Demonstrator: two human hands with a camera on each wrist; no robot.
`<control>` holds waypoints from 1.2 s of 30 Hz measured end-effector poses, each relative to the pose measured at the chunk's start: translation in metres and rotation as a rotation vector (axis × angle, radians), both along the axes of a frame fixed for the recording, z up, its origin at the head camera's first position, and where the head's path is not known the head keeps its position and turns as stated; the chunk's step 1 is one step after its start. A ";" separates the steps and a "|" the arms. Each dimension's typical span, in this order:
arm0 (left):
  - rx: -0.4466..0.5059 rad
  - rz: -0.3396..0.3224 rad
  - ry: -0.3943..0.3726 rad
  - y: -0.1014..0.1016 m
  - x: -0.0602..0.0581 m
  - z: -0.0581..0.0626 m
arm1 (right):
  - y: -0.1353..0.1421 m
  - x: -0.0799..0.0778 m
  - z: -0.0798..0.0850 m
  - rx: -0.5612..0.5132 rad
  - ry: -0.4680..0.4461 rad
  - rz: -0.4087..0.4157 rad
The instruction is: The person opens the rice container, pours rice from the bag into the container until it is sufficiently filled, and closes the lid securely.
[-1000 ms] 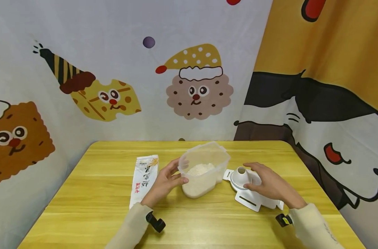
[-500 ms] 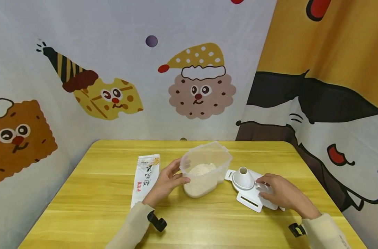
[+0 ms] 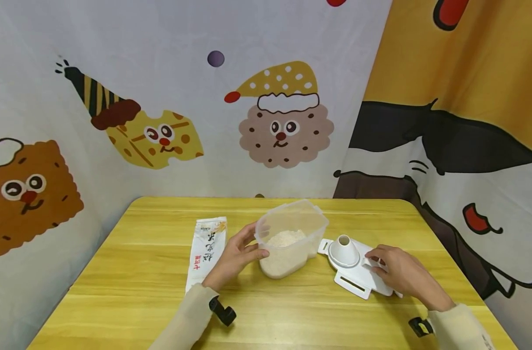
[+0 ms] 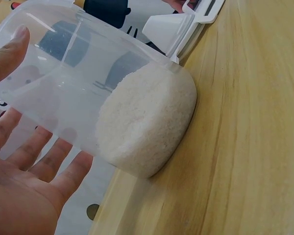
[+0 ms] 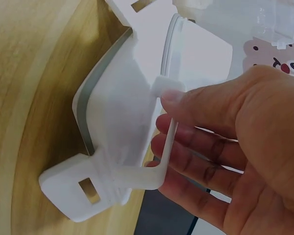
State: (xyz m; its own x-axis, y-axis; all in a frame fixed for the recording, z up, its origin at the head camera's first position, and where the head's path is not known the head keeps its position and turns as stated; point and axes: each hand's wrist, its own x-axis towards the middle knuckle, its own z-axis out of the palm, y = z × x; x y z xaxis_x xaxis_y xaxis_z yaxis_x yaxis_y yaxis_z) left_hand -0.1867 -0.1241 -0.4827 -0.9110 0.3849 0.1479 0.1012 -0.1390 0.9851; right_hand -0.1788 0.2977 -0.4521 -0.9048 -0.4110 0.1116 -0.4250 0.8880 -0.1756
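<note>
A clear plastic container, partly filled with white rice, stands on the table. My left hand holds it by its left side, thumb near the rim in front and fingers spread along the far wall. To its right lies a white lid with slotted side flaps and a cone-shaped spout pointing up. My right hand grips the thin raised handle of this lid, with the thumb on one end and fingers curled behind the bar.
Left of the container, a white printed packet lies flat, partly behind the left forearm. The wooden table ends at a printed curtain along the back and sides.
My right hand has moved right, from around the spout to the lid's handle, and its fingers have closed on it. The left hand and container stay in place.
</note>
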 end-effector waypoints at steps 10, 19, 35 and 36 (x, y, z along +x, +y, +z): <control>-0.019 0.008 0.013 0.001 -0.001 0.001 | 0.001 0.002 0.003 0.019 0.025 -0.033; -0.017 0.008 -0.004 0.001 -0.001 0.000 | 0.009 0.001 0.013 -0.003 0.086 -0.042; -0.007 0.005 0.008 0.000 0.000 0.000 | 0.020 -0.006 0.042 -0.107 0.228 -0.085; -0.008 0.007 0.011 0.000 0.000 0.000 | 0.020 -0.007 0.044 -0.113 0.240 -0.087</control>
State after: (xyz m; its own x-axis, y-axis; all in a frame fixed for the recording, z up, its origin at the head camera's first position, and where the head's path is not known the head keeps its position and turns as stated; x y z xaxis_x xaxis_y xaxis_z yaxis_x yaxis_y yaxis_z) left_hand -0.1866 -0.1240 -0.4829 -0.9121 0.3797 0.1546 0.1126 -0.1306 0.9850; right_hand -0.1856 0.3173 -0.4078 -0.8785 -0.3052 0.3677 -0.3891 0.9036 -0.1795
